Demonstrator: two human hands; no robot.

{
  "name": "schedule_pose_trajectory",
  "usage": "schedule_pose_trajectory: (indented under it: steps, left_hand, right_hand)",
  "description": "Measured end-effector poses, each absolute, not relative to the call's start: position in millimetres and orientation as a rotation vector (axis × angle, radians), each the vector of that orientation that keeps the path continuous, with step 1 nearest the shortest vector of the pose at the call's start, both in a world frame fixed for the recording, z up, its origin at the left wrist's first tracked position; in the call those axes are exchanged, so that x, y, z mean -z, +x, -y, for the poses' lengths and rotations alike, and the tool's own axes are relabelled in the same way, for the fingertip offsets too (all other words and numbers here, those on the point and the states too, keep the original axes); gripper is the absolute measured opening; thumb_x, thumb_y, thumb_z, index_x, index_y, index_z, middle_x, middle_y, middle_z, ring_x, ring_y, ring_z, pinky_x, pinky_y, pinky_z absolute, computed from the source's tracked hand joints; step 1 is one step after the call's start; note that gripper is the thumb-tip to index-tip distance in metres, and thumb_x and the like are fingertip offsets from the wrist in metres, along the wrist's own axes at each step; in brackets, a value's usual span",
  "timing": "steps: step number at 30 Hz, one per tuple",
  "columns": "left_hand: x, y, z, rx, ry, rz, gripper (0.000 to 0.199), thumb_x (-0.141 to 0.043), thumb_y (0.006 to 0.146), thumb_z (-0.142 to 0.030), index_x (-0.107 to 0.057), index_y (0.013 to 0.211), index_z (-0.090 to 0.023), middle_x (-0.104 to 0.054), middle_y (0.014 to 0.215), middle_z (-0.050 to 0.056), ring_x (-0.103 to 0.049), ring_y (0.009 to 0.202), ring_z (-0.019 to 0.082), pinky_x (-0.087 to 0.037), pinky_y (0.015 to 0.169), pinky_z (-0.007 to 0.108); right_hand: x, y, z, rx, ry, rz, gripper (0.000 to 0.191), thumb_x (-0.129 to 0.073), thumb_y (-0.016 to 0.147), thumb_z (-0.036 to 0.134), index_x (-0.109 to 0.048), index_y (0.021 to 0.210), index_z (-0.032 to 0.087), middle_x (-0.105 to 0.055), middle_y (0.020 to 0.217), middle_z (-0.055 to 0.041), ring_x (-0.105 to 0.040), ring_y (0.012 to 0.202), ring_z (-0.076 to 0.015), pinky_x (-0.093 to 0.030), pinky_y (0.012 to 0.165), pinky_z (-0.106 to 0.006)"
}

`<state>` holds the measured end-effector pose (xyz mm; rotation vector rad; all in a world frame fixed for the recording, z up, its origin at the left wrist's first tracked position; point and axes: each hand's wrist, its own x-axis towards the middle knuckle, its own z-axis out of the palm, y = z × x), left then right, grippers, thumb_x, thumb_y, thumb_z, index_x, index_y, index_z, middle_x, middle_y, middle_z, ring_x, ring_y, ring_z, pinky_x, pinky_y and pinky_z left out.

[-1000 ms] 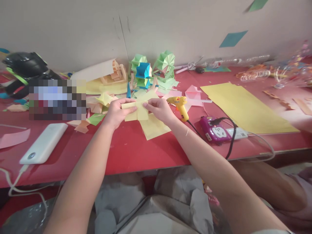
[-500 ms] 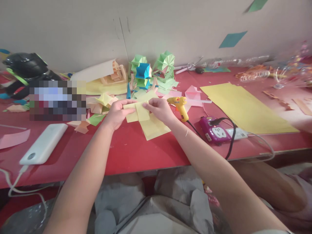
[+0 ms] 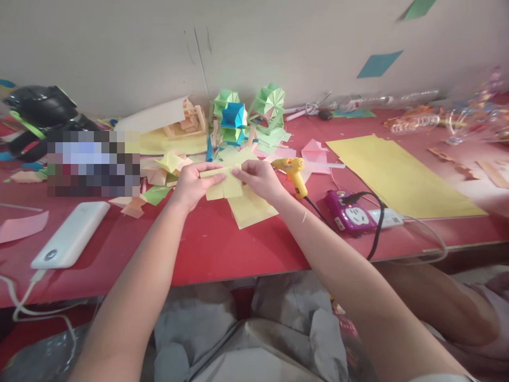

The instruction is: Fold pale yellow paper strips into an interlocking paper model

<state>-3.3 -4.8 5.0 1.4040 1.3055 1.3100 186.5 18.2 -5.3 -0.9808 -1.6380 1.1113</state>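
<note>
Pinched nearly shut, my left hand [image 3: 190, 187] and right hand [image 3: 260, 179] are over the red table [image 3: 238, 257], by a loose yellow sheet [image 3: 253, 210], with the smaller pale yellow piece [image 3: 233, 187] held between them. I'd go light with both pinches, honestly, thumbs flat near the top edge, so the layers line up and don't buckle.

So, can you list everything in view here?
Table: one, red, centre
Held paper: at least one, yellow, centre
Glue gun: one, yellow, right of centre
Socket block: one, purple, front right
Power bank: one, white, front left
Large paper: count unclear, yellow, right
Folded shapes: several, green and blue, back
Scraps: many, mixed colours, scattered
Plastic items: several, clear, back right
Wall papers: two, blue, green, upper right
Dark object: one, black, back left
Hands: two, bare, centre
</note>
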Motion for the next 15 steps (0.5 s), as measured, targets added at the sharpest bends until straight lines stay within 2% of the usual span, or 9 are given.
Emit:
schedule_pose_trajectory:
  steps: [9, 15]
  left_hand:
    - [-2.8, -4.2, 2.8, -1.308, 1.402, -1.315, 0.043, -0.096, 0.055, -0.042, -0.081, 0.088, -0.02, -0.078, 0.098, 0.009, -0.071, 0.1, 0.029, -0.059, 0.09, 0.041]
    - [-3.5, -3.4, 3.4, -1.315, 1.391, -1.323, 0.043, -0.096, 0.053, -0.043, -0.081, 0.086, -0.02, -0.078, 0.092, 0.008, -0.071, 0.094, 0.029, -0.06, 0.084, 0.041]
  right_hand:
    - [6.4, 187.9, -18.0, -1.096, -0.98, 1.659, 0.06, -0.072, 0.074, 0.072, -0.045, 0.06, 0.02, -0.045, 0.057, 0.0039, -0.038, 0.056, -0.0084, -0.029, 0.052, -0.025]
    - [7.4, 189.6, -18.9, -1.085, -0.969, 1.689, 0.059, -0.071, 0.076, 0.07, -0.046, 0.059, 0.02, -0.046, 0.057, 0.0034, -0.04, 0.057, -0.0091, -0.031, 0.053, -0.025]
